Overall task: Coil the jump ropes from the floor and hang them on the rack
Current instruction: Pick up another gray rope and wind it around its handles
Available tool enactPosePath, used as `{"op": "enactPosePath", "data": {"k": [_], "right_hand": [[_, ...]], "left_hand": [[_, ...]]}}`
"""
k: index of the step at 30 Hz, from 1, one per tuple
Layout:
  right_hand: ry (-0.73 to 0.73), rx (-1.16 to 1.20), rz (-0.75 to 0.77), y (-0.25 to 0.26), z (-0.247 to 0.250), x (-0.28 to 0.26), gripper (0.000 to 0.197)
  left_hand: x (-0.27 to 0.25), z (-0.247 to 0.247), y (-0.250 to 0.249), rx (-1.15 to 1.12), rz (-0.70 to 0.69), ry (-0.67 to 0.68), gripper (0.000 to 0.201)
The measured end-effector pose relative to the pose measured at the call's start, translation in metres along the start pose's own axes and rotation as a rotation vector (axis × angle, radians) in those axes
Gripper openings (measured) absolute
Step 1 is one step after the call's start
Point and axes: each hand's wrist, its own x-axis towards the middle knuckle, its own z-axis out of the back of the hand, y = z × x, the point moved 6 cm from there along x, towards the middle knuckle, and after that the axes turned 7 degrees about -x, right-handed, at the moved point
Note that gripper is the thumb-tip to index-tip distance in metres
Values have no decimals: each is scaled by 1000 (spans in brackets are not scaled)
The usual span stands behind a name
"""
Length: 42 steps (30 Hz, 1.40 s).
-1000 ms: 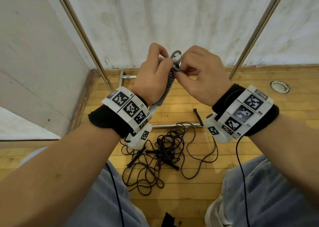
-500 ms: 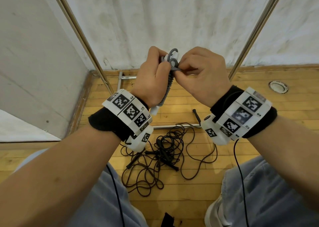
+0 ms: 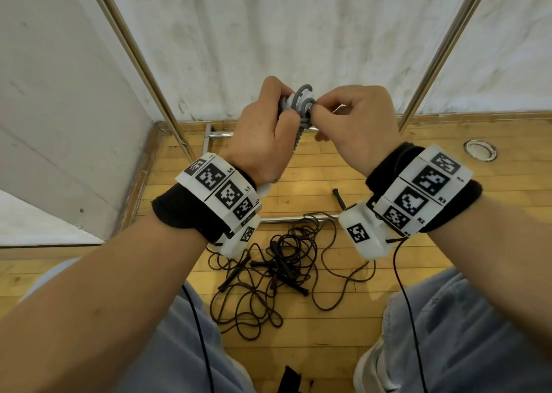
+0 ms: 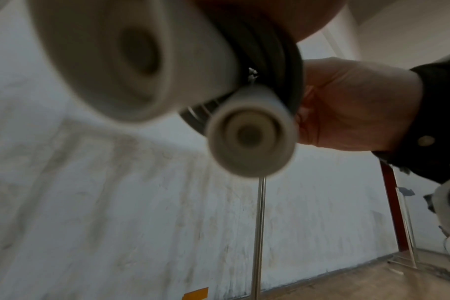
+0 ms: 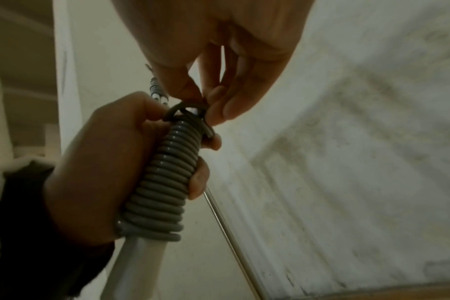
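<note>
**Grey rope nearly wound, black ropes waiting on the floor**

Fingers of the left hand (image 3: 263, 141) wrap round the grey jump rope (image 5: 162, 182), whose cord is wound in tight turns over its two pale handles (image 4: 249, 132); the fist sits mid-frame in the head view, upright, apparently to keep the turns from springing loose. The right hand (image 3: 355, 123) meets it at the top of the bundle, thumb and forefinger pinching the last grey loop (image 3: 303, 98), its other fingers curled and idle. Judging by that pinch, the free end is being tucked or locked so the coil stays put.

Below the wrists, in the lower middle of the head view, a tangle of black jump ropes (image 3: 277, 273) lies on the wooden floor (image 3: 388, 153), not yet coiled. Slanting metal uprights of the rack (image 3: 140, 64) rise at upper left and upper right against the white wall (image 3: 283, 34); its base bar crosses the floor just beyond the tangle. Nothing visibly hangs on it here.
</note>
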Motion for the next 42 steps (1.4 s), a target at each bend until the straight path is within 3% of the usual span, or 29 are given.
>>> {"op": "enactPosePath", "data": {"k": [8, 15, 18, 26, 31, 34, 37, 40, 42], "right_hand": [[19, 399, -323, -22, -17, 0, 17], [129, 508, -202, -12, -22, -4, 16], [150, 499, -177, -8, -22, -4, 16], [18, 539, -379, -35, -20, 4, 20], [-30, 489, -427, -50, -16, 8, 21], [-48, 471, -370, -46, -13, 9, 19], [-82, 367, -179, -29, -5, 9, 17], [-69, 208, 22, -9, -3, 2, 16], [-45, 117, 79, -2, -4, -1, 13]], "left_hand": [[-2, -4, -3, -68, 40, -38, 9], [-4, -1, 2, -15, 128, -61, 34], [-3, 2, -1, -69, 133, -69, 24], [-8, -1, -7, -143, 107, -46, 11], [-8, -1, -5, -190, 106, -83, 8], [-6, 2, 2, -171, 173, -113, 8], [-1, 9, 10, -78, 219, -118, 11], [1, 10, 13, 70, 153, -72, 21], [1, 7, 12, 144, 87, -49, 25]]}}
